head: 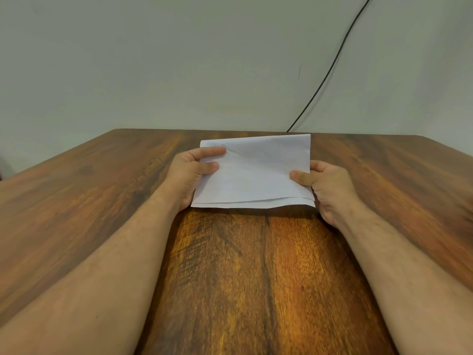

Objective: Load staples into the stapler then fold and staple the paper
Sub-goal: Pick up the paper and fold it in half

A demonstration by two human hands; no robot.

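The paper (253,172) is folded over, held above the table (256,278); the left hand (188,172) and right hand (325,183) pinch its side edges. No stapler shows, so stapling probably remains.

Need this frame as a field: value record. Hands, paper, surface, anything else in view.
left hand: pinches left edge of the folded white paper sheet
right hand: pinches the sheet's right edge, thumb on top
paper state: folded over, two layers showing at the near edge, lifted at the front
surface: brown wood-grain table
background: pale wall, thin black cable running down it
stapler: not in view
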